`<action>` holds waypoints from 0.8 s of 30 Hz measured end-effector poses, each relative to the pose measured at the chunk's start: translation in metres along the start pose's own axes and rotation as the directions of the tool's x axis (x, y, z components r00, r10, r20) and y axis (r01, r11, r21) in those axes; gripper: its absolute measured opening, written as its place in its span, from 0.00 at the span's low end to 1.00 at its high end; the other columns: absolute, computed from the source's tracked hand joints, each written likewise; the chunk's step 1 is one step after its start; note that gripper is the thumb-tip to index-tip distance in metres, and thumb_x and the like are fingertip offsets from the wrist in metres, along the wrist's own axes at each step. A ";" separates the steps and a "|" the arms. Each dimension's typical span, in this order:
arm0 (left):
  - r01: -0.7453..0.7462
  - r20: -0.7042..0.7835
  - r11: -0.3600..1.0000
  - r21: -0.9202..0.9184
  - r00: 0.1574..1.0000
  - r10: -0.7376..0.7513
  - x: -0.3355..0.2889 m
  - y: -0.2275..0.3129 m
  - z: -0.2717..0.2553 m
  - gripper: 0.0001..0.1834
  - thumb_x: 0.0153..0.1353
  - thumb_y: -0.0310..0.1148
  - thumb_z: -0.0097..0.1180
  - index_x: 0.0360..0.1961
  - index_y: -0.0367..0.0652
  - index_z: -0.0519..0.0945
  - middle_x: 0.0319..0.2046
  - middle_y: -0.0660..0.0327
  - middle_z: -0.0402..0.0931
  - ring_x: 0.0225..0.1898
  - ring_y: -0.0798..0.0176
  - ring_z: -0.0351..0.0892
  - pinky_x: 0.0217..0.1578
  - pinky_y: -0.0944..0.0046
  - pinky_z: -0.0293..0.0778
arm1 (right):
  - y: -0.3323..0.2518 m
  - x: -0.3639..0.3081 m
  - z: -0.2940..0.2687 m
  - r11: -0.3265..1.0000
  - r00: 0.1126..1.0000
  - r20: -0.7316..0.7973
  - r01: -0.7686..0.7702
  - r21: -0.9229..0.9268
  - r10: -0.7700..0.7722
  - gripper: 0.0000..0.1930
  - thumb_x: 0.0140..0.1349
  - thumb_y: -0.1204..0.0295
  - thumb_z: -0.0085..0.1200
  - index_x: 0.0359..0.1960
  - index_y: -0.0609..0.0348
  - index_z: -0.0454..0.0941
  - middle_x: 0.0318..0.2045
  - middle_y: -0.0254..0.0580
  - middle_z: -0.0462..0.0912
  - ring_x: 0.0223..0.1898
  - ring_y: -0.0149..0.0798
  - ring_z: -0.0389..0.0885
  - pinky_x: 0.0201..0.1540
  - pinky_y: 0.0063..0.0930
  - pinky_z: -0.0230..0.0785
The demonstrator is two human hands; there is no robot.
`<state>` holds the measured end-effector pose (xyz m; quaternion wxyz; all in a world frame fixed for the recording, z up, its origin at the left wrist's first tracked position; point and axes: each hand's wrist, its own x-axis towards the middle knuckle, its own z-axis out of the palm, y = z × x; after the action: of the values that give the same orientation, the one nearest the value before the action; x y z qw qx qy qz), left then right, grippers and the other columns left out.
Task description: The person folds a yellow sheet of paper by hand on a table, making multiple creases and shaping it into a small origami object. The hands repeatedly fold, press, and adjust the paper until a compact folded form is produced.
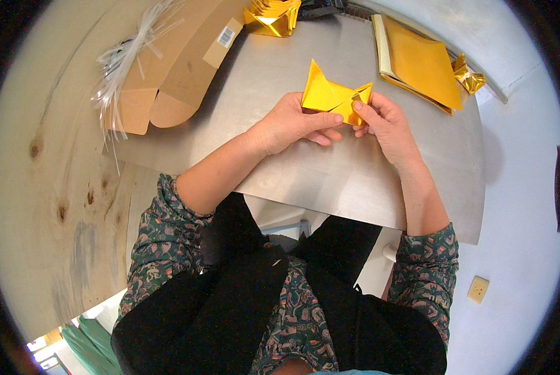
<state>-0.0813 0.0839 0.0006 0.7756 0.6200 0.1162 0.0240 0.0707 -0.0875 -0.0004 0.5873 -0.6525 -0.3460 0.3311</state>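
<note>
While held over table [330,175], steadied two-handed.
Pinching folded gold paper [327,97] with left fingers [322,120] and right fingers [367,114], apparently securing creases.

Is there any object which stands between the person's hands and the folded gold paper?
No, nothing visible: the left hand and right hand both hold the folded gold paper directly. The cardboard box lies apart, to the left.

The folded piece [330,97] at upper centre is glossy gold foil paper. The grey tabletop [286,172] is smooth with a dull sheen, perhaps metal. Upper left, the box [186,72] is matt cardboard and the plastic strips [114,81] shine; the far-left panel [48,156] is knotty, matt wood.
</note>
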 end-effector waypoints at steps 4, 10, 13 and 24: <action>0.023 -0.004 0.998 -0.059 1.000 -0.023 0.002 -0.003 -0.001 0.18 0.70 0.35 0.63 0.55 0.35 0.80 0.42 0.55 0.86 0.39 0.64 0.88 0.39 0.67 0.88 | 0.002 0.001 0.001 0.999 1.000 0.003 0.018 0.029 -0.018 0.12 0.75 0.62 0.55 0.48 0.58 0.81 0.35 0.30 0.82 0.32 0.23 0.78 0.34 0.19 0.75; 0.055 -0.014 0.997 -0.049 0.998 -0.056 0.003 -0.004 -0.001 0.15 0.73 0.35 0.59 0.53 0.35 0.81 0.41 0.55 0.86 0.37 0.65 0.88 0.39 0.68 0.87 | 0.003 0.001 0.001 0.999 0.999 0.015 0.038 -0.008 -0.038 0.12 0.75 0.62 0.55 0.48 0.58 0.81 0.35 0.30 0.82 0.31 0.23 0.77 0.32 0.19 0.74; 0.063 -0.023 0.997 -0.050 0.998 -0.064 0.003 -0.003 0.000 0.15 0.74 0.36 0.58 0.53 0.36 0.81 0.41 0.55 0.86 0.36 0.66 0.88 0.39 0.67 0.87 | 0.003 0.001 0.001 0.999 0.999 0.008 0.043 0.010 -0.043 0.12 0.75 0.62 0.55 0.47 0.58 0.81 0.34 0.30 0.81 0.30 0.22 0.77 0.31 0.19 0.74; 0.057 -0.024 0.995 -0.085 0.998 -0.059 0.005 -0.006 -0.001 0.16 0.75 0.36 0.56 0.54 0.35 0.80 0.40 0.54 0.86 0.36 0.63 0.89 0.38 0.67 0.87 | 0.002 0.000 0.004 0.998 0.997 -0.061 0.040 0.056 -0.036 0.13 0.76 0.60 0.54 0.45 0.57 0.81 0.30 0.27 0.78 0.28 0.22 0.75 0.32 0.18 0.72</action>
<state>-0.0776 0.0846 -0.0063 0.7999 0.5826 0.1433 0.0148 0.0671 -0.0853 -0.0027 0.6220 -0.6386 -0.3309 0.3097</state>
